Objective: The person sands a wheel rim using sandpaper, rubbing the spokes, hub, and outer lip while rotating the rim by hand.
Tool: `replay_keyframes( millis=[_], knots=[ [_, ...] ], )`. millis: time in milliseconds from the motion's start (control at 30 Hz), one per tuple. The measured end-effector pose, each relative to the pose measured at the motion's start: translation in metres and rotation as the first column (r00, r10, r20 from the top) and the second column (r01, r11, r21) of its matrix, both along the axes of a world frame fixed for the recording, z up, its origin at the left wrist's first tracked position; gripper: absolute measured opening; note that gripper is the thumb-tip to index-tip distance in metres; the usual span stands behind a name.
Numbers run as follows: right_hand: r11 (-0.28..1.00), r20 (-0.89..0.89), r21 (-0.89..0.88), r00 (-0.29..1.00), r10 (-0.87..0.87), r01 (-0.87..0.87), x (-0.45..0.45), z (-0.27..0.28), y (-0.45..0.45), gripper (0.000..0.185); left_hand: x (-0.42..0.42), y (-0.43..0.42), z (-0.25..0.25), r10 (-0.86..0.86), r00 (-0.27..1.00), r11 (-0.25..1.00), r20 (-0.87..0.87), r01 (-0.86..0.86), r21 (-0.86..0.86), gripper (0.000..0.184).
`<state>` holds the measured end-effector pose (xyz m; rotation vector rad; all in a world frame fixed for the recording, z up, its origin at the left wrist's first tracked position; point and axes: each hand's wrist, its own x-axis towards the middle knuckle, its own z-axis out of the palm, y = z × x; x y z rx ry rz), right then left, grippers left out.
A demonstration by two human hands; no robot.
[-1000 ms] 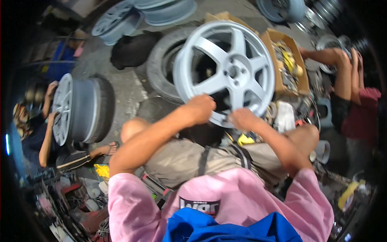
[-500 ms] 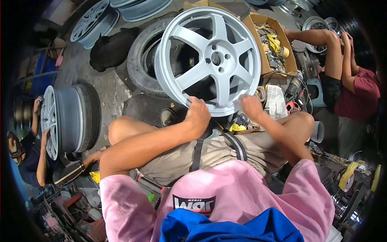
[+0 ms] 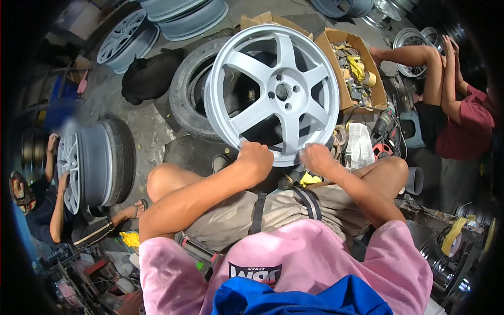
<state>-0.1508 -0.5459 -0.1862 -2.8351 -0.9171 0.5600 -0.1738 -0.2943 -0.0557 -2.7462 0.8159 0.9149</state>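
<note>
A light-grey six-spoke wheel rim [image 3: 290, 127] is propped in front of my knees, its face tilted up toward me. My left hand [image 3: 255, 164] is closed over the rim's near lip, left of the bottom spoke. On the right of that spoke, my right hand [image 3: 316, 158] is closed at the lip, slightly blurred at the fingertips. Whatever its fingers may pinch is hidden. Behind the rim, a worn tire [image 3: 185, 86] lies on the floor.
A cardboard box [image 3: 378, 97] of scraps and tape stands right of the rim, near a power tool [image 3: 381, 124]. At left, a co-worker's hand [image 3: 64, 181] holds another wheel [image 3: 94, 163]. Another person [image 3: 464, 123] sits at right. A black dog-like shape [image 3: 149, 76] lies behind.
My right hand has moved left and down along the rim's lip, closer to my left hand. The left hand keeps its grip. The whole view has shifted slightly.
</note>
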Motion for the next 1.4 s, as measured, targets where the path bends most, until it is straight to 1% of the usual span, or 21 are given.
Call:
replay_keyframes(
  millis=[33, 100, 167, 200, 233, 333, 367, 400, 533, 600, 667, 733, 800, 867, 967, 1067, 1200, 1267, 1333, 1367, 1400],
  knots=[
    [1.000, 0.002, 0.000, 1.000, 0.004, -0.004, 0.004, 0.008, 0.001, 0.032, 0.003, 0.005, 0.005, 0.068, 0.996, 0.997, -0.055, -0.070, -0.039, 0.024],
    [0.976, -0.201, 0.216, 0.979, 0.025, 0.020, 0.020, 0.020, -0.001, 0.038, 0.011, 0.019, 0.014, 0.139, 0.989, 0.983, -0.042, -0.143, -0.111, 0.029],
    [0.965, -0.321, 0.221, 0.945, -0.061, 0.138, 0.056, 0.019, -0.026, 0.039, 0.023, 0.035, 0.030, 0.236, 0.971, 0.949, -0.026, -0.236, -0.208, 0.039],
    [0.947, -0.190, 0.229, 0.964, -0.184, 0.226, 0.071, 0.017, -0.038, 0.041, 0.027, 0.051, 0.018, 0.262, 0.962, 0.929, 0.072, -0.232, -0.289, 0.037],
    [0.918, -0.057, 0.250, 0.952, -0.302, 0.306, 0.083, 0.022, -0.044, 0.043, 0.031, 0.061, 0.027, 0.324, 0.944, 0.901, 0.070, -0.285, -0.328, 0.036],
    [0.720, -0.005, 0.473, 0.819, -0.574, 0.508, 0.114, 0.020, -0.066, 0.046, 0.038, 0.089, 0.049, 0.472, 0.880, 0.798, 0.051, -0.402, -0.449, 0.034],
    [0.665, -0.038, 0.514, 0.789, -0.613, 0.542, 0.119, 0.013, -0.066, 0.047, 0.039, 0.095, 0.055, 0.539, 0.842, 0.721, 0.022, -0.448, -0.528, 0.033],
    [0.605, -0.074, 0.553, 0.757, -0.649, 0.573, 0.124, 0.005, -0.064, 0.048, 0.040, 0.100, 0.057, 0.545, 0.838, 0.724, 0.037, -0.447, -0.526, 0.033],
    [0.634, 0.006, 0.510, 0.735, -0.678, 0.581, 0.126, -0.030, -0.036, 0.050, 0.026, 0.124, 0.015, 0.632, 0.762, 0.676, 0.139, -0.456, -0.579, 0.035],
    [0.667, 0.110, 0.636, 0.810, -0.576, 0.388, 0.123, -0.043, -0.021, 0.050, 0.013, 0.130, -0.012, 0.672, 0.724, 0.681, 0.156, -0.521, -0.514, 0.040],
    [0.584, -0.029, 0.597, 0.743, -0.669, 0.550, 0.126, -0.048, -0.013, 0.053, 0.003, 0.126, -0.030, 0.705, 0.699, 0.572, -0.121, -0.661, -0.485, 0.046],
    [0.562, -0.099, 0.605, 0.753, -0.650, 0.564, 0.136, -0.060, -0.018, 0.057, -0.012, 0.115, -0.063, 0.688, 0.515, 0.219, -0.512, -0.819, -0.530, 0.049],
    [0.554, -0.142, 0.579, 0.743, -0.654, 0.598, 0.144, -0.073, -0.021, 0.062, -0.022, 0.100, -0.087, 0.622, 0.466, 0.093, -0.629, -0.842, -0.532, 0.050],
    [0.534, -0.115, 0.619, 0.739, -0.664, 0.576, 0.143, -0.069, -0.013, 0.065, -0.031, 0.082, -0.086, 0.649, 0.522, 0.051, -0.554, -0.756, -0.653, 0.053],
    [0.572, -0.131, 0.580, 0.759, -0.638, 0.580, 0.145, -0.064, -0.015, 0.066, -0.025, 0.080, -0.067, 0.731, 0.488, 0.162, -0.477, -0.803, -0.574, 0.055],
    [0.574, -0.069, 0.616, 0.763, -0.642, 0.539, 0.146, -0.074, -0.019, 0.065, -0.022, 0.083, -0.073, 0.719, 0.503, 0.145, -0.480, -0.784, -0.604, 0.054],
    [0.479, -0.196, 0.574, 0.679, -0.708, 0.665, 0.147, -0.096, -0.016, 0.062, -0.002, 0.101, -0.082, 0.717, 0.499, 0.135, -0.487, -0.785, -0.604, 0.051],
    [0.439, -0.233, 0.555, 0.639, -0.733, 0.707, 0.139, -0.104, -0.016, 0.061, 0.022, 0.113, -0.078, 0.827, 0.509, 0.224, -0.238, -0.688, -0.690, 0.048],
    [0.205, -0.431, 0.580, 0.511, -0.744, 0.788, 0.113, -0.099, -0.003, 0.060, 0.053, 0.121, -0.062, 0.872, 0.467, 0.430, 0.147, -0.589, -0.684, 0.047],
    [0.142, -0.586, 0.516, 0.469, -0.661, 0.845, 0.103, -0.093, -0.001, 0.061, 0.069, 0.129, -0.061, 0.860, 0.467, 0.432, 0.206, -0.451, -0.781, 0.048],
    [0.082, -0.723, 0.430, 0.397, -0.565, 0.899, 0.092, -0.088, -0.001, 0.061, 0.085, 0.130, -0.050, 0.871, 0.458, 0.394, 0.179, -0.433, -0.811, 0.046]
  ],
)
